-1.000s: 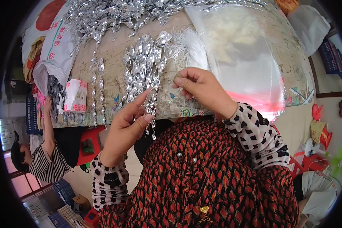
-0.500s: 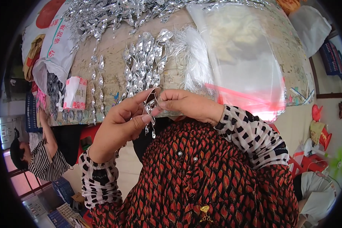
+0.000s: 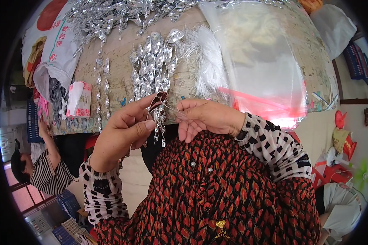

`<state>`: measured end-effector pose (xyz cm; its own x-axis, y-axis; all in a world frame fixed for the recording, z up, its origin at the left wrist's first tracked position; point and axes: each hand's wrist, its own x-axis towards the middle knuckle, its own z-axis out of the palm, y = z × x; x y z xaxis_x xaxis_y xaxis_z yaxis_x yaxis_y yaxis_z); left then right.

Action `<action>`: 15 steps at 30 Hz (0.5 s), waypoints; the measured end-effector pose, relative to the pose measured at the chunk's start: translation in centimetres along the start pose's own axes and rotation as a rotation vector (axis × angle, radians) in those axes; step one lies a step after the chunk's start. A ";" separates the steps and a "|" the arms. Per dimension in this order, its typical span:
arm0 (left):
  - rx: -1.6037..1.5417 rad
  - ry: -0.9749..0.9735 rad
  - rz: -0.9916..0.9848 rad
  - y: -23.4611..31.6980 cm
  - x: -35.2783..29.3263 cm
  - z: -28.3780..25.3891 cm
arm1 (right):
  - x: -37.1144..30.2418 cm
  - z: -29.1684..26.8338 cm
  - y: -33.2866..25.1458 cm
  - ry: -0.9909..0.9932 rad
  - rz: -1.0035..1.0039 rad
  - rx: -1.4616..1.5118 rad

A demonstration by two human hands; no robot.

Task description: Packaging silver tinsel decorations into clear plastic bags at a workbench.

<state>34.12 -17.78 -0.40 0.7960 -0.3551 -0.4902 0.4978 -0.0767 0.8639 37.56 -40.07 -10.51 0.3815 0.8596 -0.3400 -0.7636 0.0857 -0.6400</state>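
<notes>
At the table's near edge my left hand (image 3: pixel 129 132) is closed, pinching a thin thread at the top of a silver spiral ornament (image 3: pixel 160 124) that dangles below the fingers. The thread (image 3: pixel 171 108) loops over and runs across to my right hand (image 3: pixel 208 118), whose thumb and forefinger pinch it while the other fingers hang loose. Just beyond my hands lies a bunch of shiny silver spirals (image 3: pixel 153 61) on the table. To their right rests a hank of white thread (image 3: pixel 210 61).
Clear plastic bags with a pink edge (image 3: pixel 265 73) lie to the right. A silver heap (image 3: pixel 122 16) spreads along the far side of the table (image 3: pixel 118 49). At left are a tissue box (image 3: pixel 79 99), a white sack (image 3: pixel 57 45) and a person in stripes (image 3: pixel 49 173).
My right hand has drawn a little to the right, away from my left hand, and the thread now stretches between them. Its lower fingers have loosened.
</notes>
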 end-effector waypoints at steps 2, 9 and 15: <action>0.001 -0.004 0.011 0.0 -0.1 0.0 | -0.1 -0.2 0.1 0.006 0.011 0.098; 0.025 -0.060 0.014 -0.1 -0.2 -0.2 | -0.1 -0.6 0.8 0.016 -0.028 0.188; -0.011 -0.042 0.035 -0.7 -0.8 -0.6 | -0.2 0.2 0.5 0.052 -0.027 0.229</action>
<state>33.34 -16.83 -0.71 0.7981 -0.3958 -0.4543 0.4737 -0.0537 0.8790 36.95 -40.08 -10.62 0.4254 0.8288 -0.3635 -0.8487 0.2259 -0.4782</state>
